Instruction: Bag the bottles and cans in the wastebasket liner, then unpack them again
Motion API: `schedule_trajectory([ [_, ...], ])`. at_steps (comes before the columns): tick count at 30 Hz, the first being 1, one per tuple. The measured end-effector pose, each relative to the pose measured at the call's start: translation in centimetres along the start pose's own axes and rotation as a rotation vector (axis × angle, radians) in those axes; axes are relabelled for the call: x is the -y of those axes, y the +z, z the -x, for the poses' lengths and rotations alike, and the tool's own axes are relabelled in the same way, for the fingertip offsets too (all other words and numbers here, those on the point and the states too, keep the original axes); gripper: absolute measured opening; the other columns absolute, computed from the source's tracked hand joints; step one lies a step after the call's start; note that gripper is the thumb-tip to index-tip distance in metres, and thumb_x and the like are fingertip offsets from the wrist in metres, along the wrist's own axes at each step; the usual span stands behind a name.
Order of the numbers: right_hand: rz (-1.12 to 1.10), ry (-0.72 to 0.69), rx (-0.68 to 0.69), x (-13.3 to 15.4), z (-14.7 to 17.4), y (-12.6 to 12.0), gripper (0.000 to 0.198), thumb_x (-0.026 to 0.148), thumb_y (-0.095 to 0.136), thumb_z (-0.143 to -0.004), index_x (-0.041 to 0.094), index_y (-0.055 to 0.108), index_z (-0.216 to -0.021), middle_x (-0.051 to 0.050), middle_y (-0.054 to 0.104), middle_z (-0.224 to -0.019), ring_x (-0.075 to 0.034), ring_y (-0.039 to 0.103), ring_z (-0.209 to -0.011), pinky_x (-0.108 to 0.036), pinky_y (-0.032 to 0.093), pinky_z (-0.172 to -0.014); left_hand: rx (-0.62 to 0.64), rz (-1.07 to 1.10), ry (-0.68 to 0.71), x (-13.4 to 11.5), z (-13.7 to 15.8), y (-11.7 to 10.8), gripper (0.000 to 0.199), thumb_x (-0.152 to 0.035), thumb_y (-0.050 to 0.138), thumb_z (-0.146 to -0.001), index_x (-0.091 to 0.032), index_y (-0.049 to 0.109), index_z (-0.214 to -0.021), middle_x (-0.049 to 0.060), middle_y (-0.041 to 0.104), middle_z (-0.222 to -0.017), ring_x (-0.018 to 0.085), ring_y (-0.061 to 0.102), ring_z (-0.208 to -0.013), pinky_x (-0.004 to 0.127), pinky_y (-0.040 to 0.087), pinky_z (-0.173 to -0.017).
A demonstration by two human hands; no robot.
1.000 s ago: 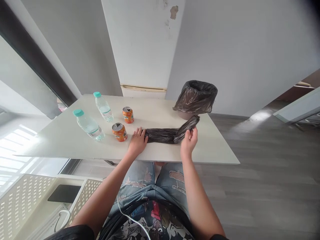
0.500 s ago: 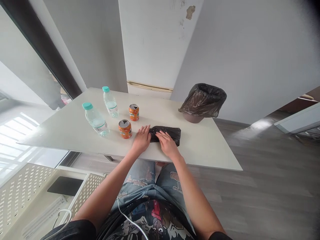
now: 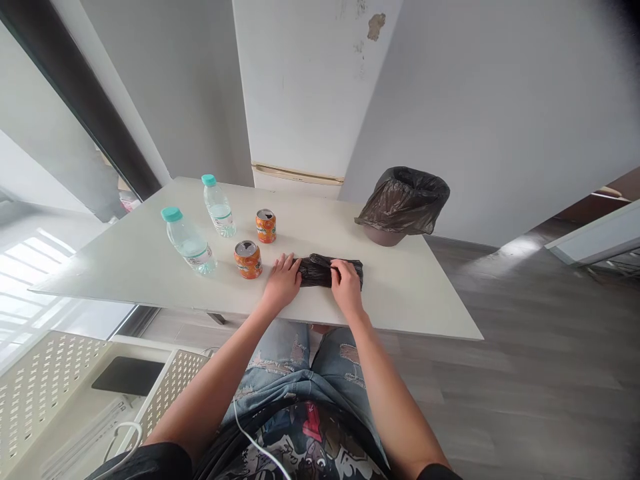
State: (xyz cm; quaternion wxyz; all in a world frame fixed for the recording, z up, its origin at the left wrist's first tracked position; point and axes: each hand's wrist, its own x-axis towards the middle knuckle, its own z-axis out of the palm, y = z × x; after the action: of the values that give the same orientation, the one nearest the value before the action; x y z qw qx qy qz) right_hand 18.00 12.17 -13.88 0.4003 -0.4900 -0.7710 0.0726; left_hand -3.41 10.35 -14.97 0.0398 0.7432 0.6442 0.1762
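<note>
A black plastic bag [image 3: 315, 275], folded into a long flat strip, lies on the white table [image 3: 400, 293] in front of me. My left hand [image 3: 283, 280] rests on the bag's left end, palm down with the fingers stretched out. Over its right part, the fingers of my right hand [image 3: 345, 280] are curled and pinch a fold of the plastic. Just left of my left hand stands an orange drink can [image 3: 249, 261] with its top opened. Behind it is a second orange can [image 3: 266, 228].
Two clear bottles with turquoise caps, the nearer bottle [image 3: 190, 245] and the farther bottle [image 3: 219, 210], stand at the left. A bin [image 3: 384, 236] lined with a black bag [image 3: 400, 207] sits at the table's back right. A white cabinet [image 3: 310, 100] is behind.
My right hand has moved slightly right along the bag, and its fingers have gone from flat to pinching a fold. My left hand stays at the left end.
</note>
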Motion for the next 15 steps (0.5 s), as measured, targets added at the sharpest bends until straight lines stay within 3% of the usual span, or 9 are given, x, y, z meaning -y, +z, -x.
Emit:
schedule_trajectory([
  [2,-0.082,-0.065,-0.008,0.2,0.2,-0.1,0.024,0.020,0.042,-0.107,0.022,0.065,-0.112,-0.012,0.072,-0.128,-0.028,0.064,-0.122,-0.048,0.053,-0.106,-0.004,0.021,0.001,0.0,0.0,0.0,0.053,-0.027,0.036,-0.108,-0.013,0.054,-0.156,0.015,0.045,-0.168,0.038,0.034,-0.160,0.054,0.030,-0.132],
  [5,-0.106,-0.176,0.116,0.5,0.6,-0.2,0.025,0.019,0.041,-0.107,0.023,0.066,-0.111,-0.010,0.071,-0.136,-0.027,0.062,-0.129,-0.049,0.050,-0.113,-0.026,0.107,-0.020,0.1,-0.1,-0.1,0.056,-0.032,0.029,-0.111,-0.014,0.048,-0.160,0.013,0.048,-0.167,0.036,0.035,-0.160,0.054,0.030,-0.131],
  [9,-0.064,-0.189,0.244,0.7,0.6,-0.1,0.031,0.017,0.040,-0.107,0.023,0.070,-0.112,-0.009,0.073,-0.134,-0.027,0.061,-0.130,-0.050,0.049,-0.115,-0.050,0.225,-0.061,0.2,-0.1,-0.6,0.060,-0.038,0.021,-0.113,-0.017,0.036,-0.167,0.011,0.048,-0.167,0.032,0.038,-0.159,0.050,0.032,-0.131],
  [15,0.011,-0.189,0.318,1.5,0.6,-0.1,0.035,0.021,0.044,-0.105,0.022,0.073,-0.124,-0.010,0.073,-0.134,-0.027,0.061,-0.132,-0.050,0.047,-0.120,-0.001,0.103,0.119,-0.2,0.4,-0.9,0.056,-0.044,0.027,-0.112,-0.034,0.040,-0.166,0.005,0.030,-0.177,0.035,0.026,-0.164,0.064,0.030,-0.128],
])
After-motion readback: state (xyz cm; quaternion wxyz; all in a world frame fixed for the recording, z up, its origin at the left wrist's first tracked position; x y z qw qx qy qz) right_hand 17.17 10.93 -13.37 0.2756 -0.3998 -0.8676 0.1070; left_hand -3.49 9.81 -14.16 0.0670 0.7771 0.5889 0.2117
